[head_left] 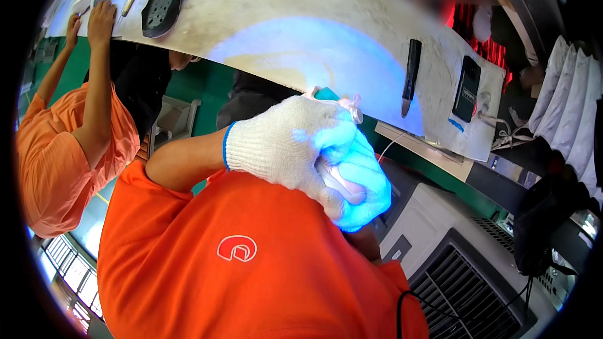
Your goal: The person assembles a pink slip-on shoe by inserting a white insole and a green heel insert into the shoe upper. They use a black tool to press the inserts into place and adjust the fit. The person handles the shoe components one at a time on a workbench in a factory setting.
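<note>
Both hands are together in front of my orange shirt, in white knitted gloves. My left hand (276, 141) comes in from the left, a blue edge at its cuff, fingers closed around a smooth pale object (344, 187). Opposite it, my right hand (367, 179) is closed on the same object, its glove lit bright blue. Most of the object is hidden by the gloves, so its kind cannot be told. A teal and pale pink part (355, 108) sticks out above the fingers; whether it belongs to the same object is unclear.
Beyond my hands, a pale worktable (270, 9) carries a blue patch of light. A dark-handled knife (411, 78), a black phone (467, 89) and a black shoe sole (168, 0) lie on it. A co-worker (75, 144) works at left. A grey vented machine (452, 263) stands at right.
</note>
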Motion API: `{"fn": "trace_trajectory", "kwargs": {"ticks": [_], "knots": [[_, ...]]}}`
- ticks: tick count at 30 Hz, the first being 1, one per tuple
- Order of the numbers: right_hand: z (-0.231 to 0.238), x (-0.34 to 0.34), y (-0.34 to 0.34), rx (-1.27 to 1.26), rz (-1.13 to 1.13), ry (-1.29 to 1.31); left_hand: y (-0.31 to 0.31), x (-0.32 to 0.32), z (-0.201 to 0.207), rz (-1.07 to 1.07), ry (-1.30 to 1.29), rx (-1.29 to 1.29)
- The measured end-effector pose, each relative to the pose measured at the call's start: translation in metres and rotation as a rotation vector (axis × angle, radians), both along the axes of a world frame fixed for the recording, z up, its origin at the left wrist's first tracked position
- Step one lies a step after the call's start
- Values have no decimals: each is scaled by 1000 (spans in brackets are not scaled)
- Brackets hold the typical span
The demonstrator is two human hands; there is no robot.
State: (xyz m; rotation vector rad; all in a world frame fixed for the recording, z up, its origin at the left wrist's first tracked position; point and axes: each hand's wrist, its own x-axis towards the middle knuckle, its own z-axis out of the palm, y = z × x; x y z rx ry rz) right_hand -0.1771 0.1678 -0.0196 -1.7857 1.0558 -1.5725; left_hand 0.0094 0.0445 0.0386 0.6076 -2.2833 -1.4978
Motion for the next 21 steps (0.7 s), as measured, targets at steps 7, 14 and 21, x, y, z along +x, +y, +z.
{"fn": "trace_trajectory", "kwargs": {"ticks": [7, 14, 21], "knots": [[1, -1, 4, 51, -15, -44, 0, -9, -19, -73, 50, -41], [16, -7, 10, 182, -39, -106, -5, -9, -8, -110, -40, 27], [64, -5, -9, 339, -56, 131, -11, -14, -26, -43, 88, -79]]}}
